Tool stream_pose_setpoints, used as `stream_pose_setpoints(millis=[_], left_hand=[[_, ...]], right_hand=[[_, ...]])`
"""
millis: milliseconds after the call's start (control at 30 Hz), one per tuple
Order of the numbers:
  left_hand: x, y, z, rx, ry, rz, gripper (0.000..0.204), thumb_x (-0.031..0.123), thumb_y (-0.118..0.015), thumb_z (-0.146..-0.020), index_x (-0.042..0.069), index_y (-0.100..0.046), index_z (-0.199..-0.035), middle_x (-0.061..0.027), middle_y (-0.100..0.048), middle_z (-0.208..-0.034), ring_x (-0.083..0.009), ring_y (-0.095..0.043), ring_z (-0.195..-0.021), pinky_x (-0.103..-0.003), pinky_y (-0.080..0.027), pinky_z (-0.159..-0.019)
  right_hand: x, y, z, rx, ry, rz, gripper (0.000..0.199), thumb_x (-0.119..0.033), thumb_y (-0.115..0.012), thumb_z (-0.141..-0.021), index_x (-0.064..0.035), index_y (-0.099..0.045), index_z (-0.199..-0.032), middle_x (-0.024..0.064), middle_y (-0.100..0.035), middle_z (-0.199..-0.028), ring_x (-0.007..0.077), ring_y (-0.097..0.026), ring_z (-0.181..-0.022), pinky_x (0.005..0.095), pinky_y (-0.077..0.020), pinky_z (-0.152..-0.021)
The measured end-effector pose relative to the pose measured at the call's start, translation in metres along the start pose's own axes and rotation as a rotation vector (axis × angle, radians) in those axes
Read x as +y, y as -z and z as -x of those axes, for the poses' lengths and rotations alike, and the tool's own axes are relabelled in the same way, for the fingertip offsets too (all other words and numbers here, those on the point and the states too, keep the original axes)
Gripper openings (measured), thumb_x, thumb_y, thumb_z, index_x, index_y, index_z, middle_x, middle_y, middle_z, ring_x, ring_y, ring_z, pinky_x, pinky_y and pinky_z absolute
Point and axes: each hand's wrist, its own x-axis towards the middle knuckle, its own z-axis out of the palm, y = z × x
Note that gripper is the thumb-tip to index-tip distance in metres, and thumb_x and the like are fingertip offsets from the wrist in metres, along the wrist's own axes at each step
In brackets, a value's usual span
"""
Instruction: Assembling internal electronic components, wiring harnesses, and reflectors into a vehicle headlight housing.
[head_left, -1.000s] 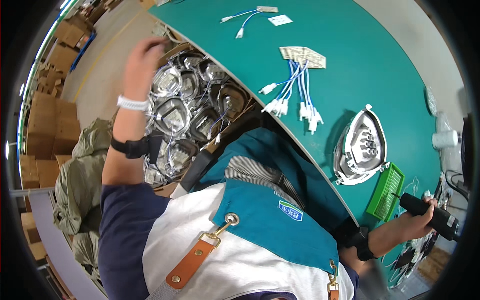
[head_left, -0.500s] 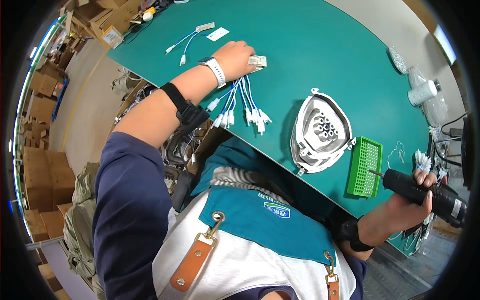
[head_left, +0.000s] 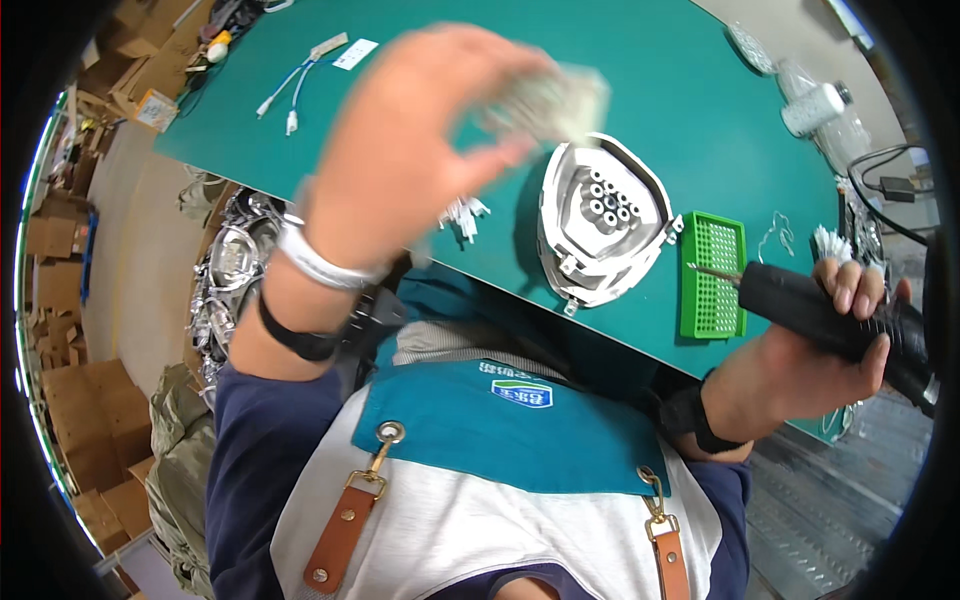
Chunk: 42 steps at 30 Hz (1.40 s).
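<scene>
My left hand (head_left: 410,120) is raised over the green table, blurred by motion. Its thumb and fingers close on a pale rectangular block (head_left: 560,105), too smeared to make out further. Below the wrist, white plug connectors (head_left: 463,215) show on the table; the hand hides their wires. To the right lies a silver-white metal lamp housing (head_left: 605,225) with a cluster of round holes inside. My right hand (head_left: 810,365) grips a black electric screwdriver (head_left: 800,305), its thin bit pointing left over a green perforated tray (head_left: 715,275).
Blue and white wire leads (head_left: 295,85) lie at the far left beside a white card (head_left: 355,54). A white bottle (head_left: 815,108) and clear plastic bags stand far right. White connectors (head_left: 832,243) are bunched near the right edge. Metal housings (head_left: 232,258) fill a box left of the table.
My left hand has risen off the table and moved closer, carrying the pale block. The view has shifted slightly; my right hand still holds the screwdriver, its bit now over the tray.
</scene>
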Motion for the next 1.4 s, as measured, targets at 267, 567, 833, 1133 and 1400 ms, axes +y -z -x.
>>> stream_pose_setpoints(millis=[267,567,833,1133,1400], left_hand=[[0.024,-0.083,0.016,-0.285,0.108,0.097,0.037,0.017,-0.070,-0.069,0.008,-0.060,-0.104,-0.0074,-0.058,-0.102,-0.0287,-0.052,-0.101,-0.039,-0.039,-0.090],[0.029,-0.096,0.021,-0.377,0.130,0.186,0.038,0.020,-0.070,-0.068,0.009,-0.056,-0.101,-0.0053,-0.055,-0.097,-0.0254,-0.052,-0.098,-0.041,-0.036,-0.086],[0.049,-0.082,0.038,-0.359,0.091,0.101,0.043,0.017,-0.076,-0.061,0.012,-0.056,-0.100,-0.0024,-0.054,-0.095,-0.0212,-0.051,-0.095,-0.040,-0.030,-0.083],[0.050,-0.082,0.040,-0.374,0.118,0.114,0.042,0.014,-0.075,-0.061,0.012,-0.057,-0.099,-0.0017,-0.056,-0.098,-0.0205,-0.051,-0.098,-0.040,-0.030,-0.085],[0.045,-0.090,0.046,-0.270,0.140,0.223,0.041,0.012,-0.075,-0.060,0.012,-0.057,-0.097,-0.0030,-0.059,-0.092,-0.0220,-0.055,-0.096,-0.042,-0.031,-0.089]], right_hand=[[0.055,-0.030,-0.001,-0.136,0.052,0.153,0.047,-0.014,-0.050,-0.085,-0.0006,-0.032,-0.126,0.0117,-0.050,-0.080,0.0211,-0.048,-0.073,0.0367,-0.0414,-0.071],[0.069,-0.038,0.001,-0.121,0.015,0.438,0.044,-0.017,-0.052,-0.083,-0.0005,-0.038,-0.122,0.0103,-0.048,-0.080,0.0199,-0.046,-0.073,0.0354,-0.0380,-0.072],[0.052,-0.035,0.020,-0.197,-0.125,0.304,0.049,-0.030,-0.055,-0.082,-0.0094,-0.039,-0.123,0.0062,-0.045,-0.080,0.0167,-0.043,-0.073,0.0327,-0.0342,-0.072],[0.062,-0.031,0.026,-0.178,-0.055,0.417,0.050,-0.030,-0.056,-0.081,-0.0095,-0.040,-0.124,0.0064,-0.047,-0.080,0.0175,-0.046,-0.071,0.0332,-0.0364,-0.070],[0.077,-0.033,0.029,-0.172,-0.047,0.524,0.048,-0.028,-0.054,-0.083,-0.0068,-0.038,-0.123,0.0078,-0.047,-0.077,0.0184,-0.047,-0.068,0.0341,-0.0383,-0.065]])
